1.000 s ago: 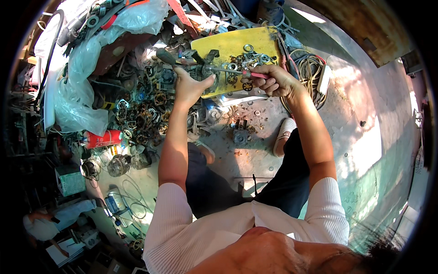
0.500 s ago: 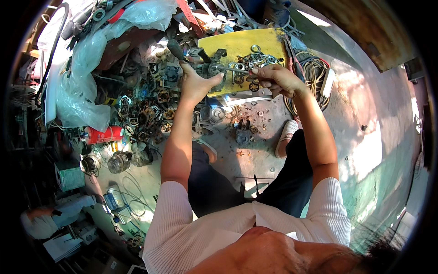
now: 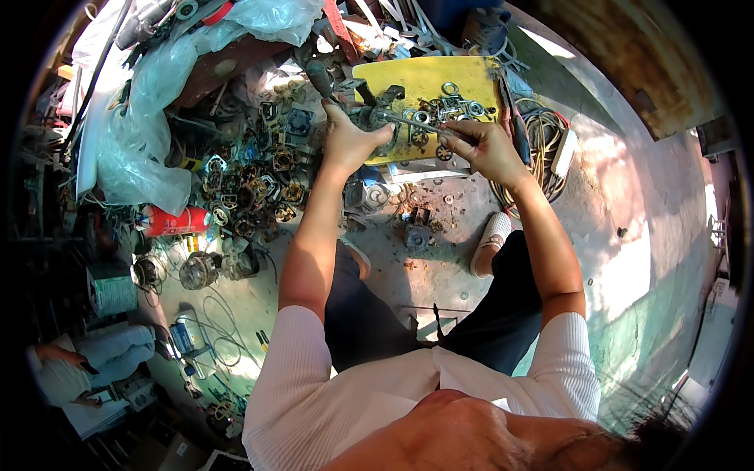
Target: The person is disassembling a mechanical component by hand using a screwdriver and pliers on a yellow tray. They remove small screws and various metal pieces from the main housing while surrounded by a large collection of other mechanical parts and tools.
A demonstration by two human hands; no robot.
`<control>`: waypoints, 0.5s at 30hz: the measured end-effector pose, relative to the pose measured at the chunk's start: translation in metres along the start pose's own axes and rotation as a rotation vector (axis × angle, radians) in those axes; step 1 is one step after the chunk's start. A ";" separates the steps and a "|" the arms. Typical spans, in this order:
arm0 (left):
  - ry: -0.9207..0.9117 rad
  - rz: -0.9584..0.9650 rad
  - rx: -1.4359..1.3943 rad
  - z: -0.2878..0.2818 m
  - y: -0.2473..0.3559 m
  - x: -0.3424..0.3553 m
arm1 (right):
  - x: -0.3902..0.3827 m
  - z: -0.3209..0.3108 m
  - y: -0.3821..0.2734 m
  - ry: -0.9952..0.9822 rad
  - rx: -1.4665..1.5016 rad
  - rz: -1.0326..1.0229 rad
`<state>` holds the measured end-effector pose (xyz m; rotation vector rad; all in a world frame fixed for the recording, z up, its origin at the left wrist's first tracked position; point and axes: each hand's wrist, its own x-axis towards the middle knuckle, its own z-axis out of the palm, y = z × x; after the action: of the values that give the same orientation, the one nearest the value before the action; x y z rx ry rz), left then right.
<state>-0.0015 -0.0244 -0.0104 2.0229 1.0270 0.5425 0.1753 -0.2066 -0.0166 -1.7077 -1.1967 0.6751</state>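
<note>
My left hand [image 3: 352, 143] is wrapped round a dark, grimy motor-like metal part [image 3: 377, 118], thumb across its near side. From its far left juts a dark, thick handle-like piece [image 3: 318, 77]; how they join is hidden. A thin metal rod [image 3: 412, 122] runs from the part toward the right. My right hand [image 3: 488, 149] pinches the rod's right end between thumb and fingers. Below both lies a yellow board [image 3: 463, 71], bearing several metal rings [image 3: 449, 89] and small round dark parts [image 3: 444, 152].
Dismantled motor parts [image 3: 255, 184] heap at the left beside clear plastic sheeting [image 3: 145, 157] and a red bottle [image 3: 174, 221]. Coiled cable [image 3: 542, 137] and a white power strip [image 3: 563, 153] lie right of the board. Another person [image 3: 94, 361] is at the lower left.
The whole view has shifted slightly, with the board and heap appearing a little further right. My right fingers have shifted at the rod's end. Both hands keep hold.
</note>
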 end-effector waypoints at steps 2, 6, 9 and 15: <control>0.001 0.006 -0.012 0.000 0.002 0.001 | 0.007 -0.006 -0.011 -0.136 0.219 0.100; 0.016 0.015 -0.026 0.005 0.000 -0.001 | 0.017 -0.028 0.000 -0.479 0.957 0.693; 0.005 0.026 -0.032 0.006 -0.003 0.002 | 0.026 -0.035 -0.010 -0.611 1.123 0.870; 0.099 0.134 0.016 0.015 -0.010 0.000 | 0.026 -0.033 -0.012 -0.566 0.712 0.609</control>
<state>0.0037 -0.0272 -0.0269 2.1071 0.9603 0.7134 0.2074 -0.1939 0.0099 -1.2657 -0.6135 1.8014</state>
